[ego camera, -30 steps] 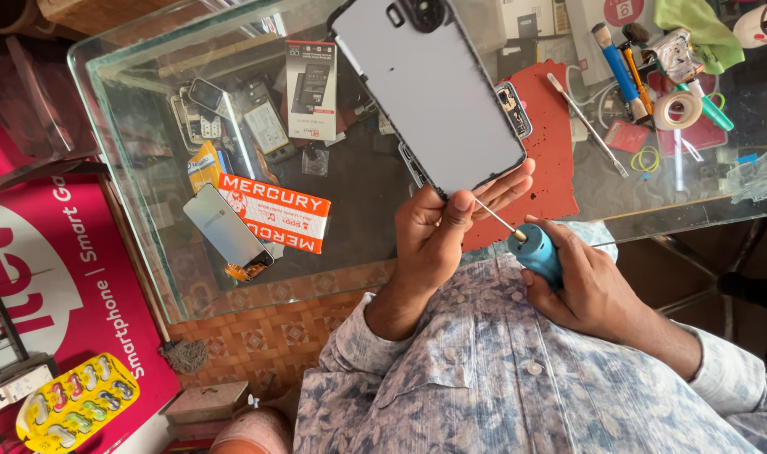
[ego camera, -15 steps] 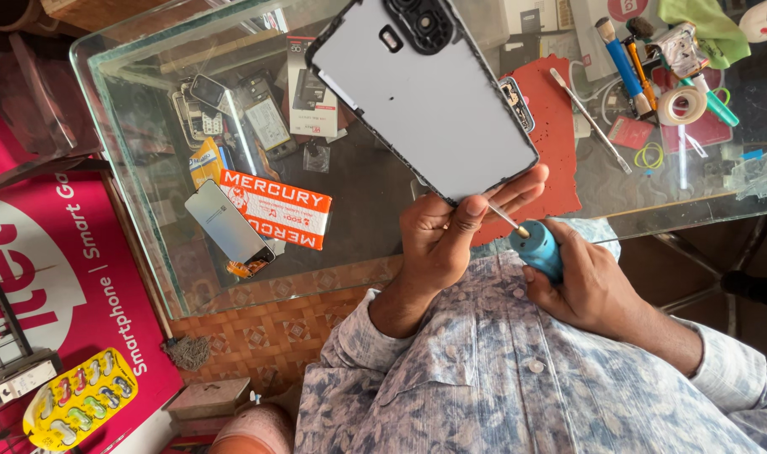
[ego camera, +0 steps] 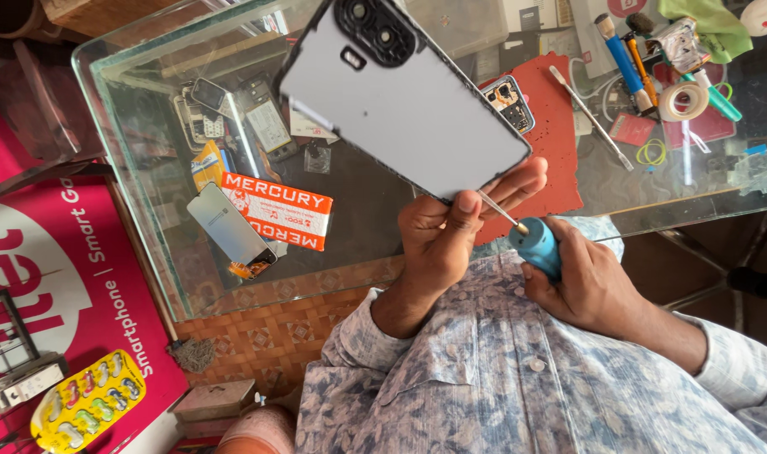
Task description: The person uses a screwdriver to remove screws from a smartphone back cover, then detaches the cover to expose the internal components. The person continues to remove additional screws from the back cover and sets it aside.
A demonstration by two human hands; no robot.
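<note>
Lying under the glass counter (ego camera: 148, 168), an orange-and-white rectangular label (ego camera: 276, 209).

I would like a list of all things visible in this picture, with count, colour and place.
phone back cover: one, grey, held up over the glass table
screwdriver: one, blue handle, tip at the cover's lower edge
glass table: one, clear, ahead
red mat: one, on the table
tape roll: one, white, right of the mat
tray: one, yellow, lower left
left hand: holds the cover
right hand: holds the screwdriver
</note>
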